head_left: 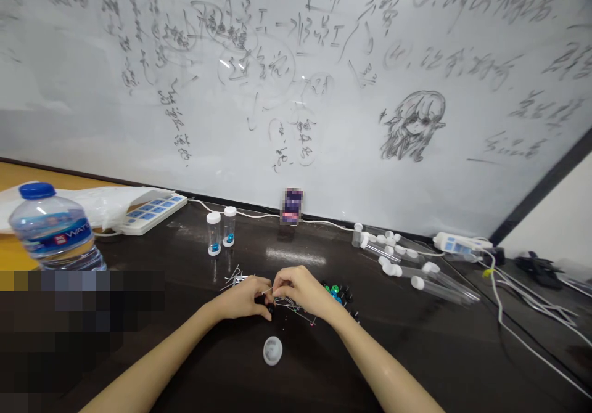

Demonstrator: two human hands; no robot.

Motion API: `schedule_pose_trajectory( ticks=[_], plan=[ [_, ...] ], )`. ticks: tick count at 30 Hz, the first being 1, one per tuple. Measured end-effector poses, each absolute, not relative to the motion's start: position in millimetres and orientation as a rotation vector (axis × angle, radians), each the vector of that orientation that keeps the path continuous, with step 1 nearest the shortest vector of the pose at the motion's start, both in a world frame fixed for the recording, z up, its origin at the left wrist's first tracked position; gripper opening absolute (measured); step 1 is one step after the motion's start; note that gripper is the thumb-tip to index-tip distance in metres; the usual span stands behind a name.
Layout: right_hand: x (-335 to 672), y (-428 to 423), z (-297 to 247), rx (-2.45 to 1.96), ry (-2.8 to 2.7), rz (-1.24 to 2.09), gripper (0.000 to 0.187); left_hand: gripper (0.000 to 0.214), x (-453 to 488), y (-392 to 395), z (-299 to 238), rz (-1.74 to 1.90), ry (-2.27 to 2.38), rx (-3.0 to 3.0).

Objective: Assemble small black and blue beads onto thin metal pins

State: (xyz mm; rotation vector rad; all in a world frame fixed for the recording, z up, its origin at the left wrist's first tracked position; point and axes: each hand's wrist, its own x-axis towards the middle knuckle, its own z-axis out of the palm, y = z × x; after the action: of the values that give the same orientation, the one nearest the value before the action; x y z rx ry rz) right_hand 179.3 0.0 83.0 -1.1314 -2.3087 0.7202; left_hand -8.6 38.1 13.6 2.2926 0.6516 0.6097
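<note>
My left hand [243, 299] and my right hand [303, 286] meet over the dark table. The fingertips of my right hand are closed in a pinch on a thin pin [267, 291], which points toward my left hand. My left fingers are curled around something small and dark, mostly hidden, with the thumb stretched out below. Silvery thin pins [237, 277] lie behind my left hand. More thin pins [296, 308], some with coloured tips, lie beneath my right hand. Small green, blue and black pieces [337, 292] are beside my right wrist. A round translucent cap [272, 351] lies nearer me.
Two white-capped clear tubes [213, 234] with blue pieces inside stand behind my hands. Loose tubes [444, 288] and white caps [392, 269] lie to the right. A water bottle [55, 228], power strips [155, 212], cables [502, 305] and a pixelated upright object [291, 206] surround the area.
</note>
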Motion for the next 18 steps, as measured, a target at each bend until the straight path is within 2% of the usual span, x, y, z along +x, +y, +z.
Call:
schedule_pose_trajectory(
  ticks=[7, 11, 14, 18],
  plan=[
    [173.6, -3.5, 78.5, -1.106, -2.456, 0.54, 0.012, 0.024, -7.3, 35.8, 16.1, 0.574, 0.706, 2.318],
    [175.7, -2.3, 77.7, -1.157, -2.456, 0.582, 0.01, 0.028, -6.6, 35.5, 17.3, 0.601, 0.68, 2.315],
    [181.8, -0.4, 84.2, -1.189, -2.466, 0.665, 0.013, 0.036, -10.0, 37.5, 20.7, 0.6, 0.647, 2.322],
    [192.2, 4.7, 93.6, -1.275, -2.421, 0.477, 0.019, 0.052, -22.7, 44.5, 26.5, 0.558, 0.631, 2.291]
  ],
)
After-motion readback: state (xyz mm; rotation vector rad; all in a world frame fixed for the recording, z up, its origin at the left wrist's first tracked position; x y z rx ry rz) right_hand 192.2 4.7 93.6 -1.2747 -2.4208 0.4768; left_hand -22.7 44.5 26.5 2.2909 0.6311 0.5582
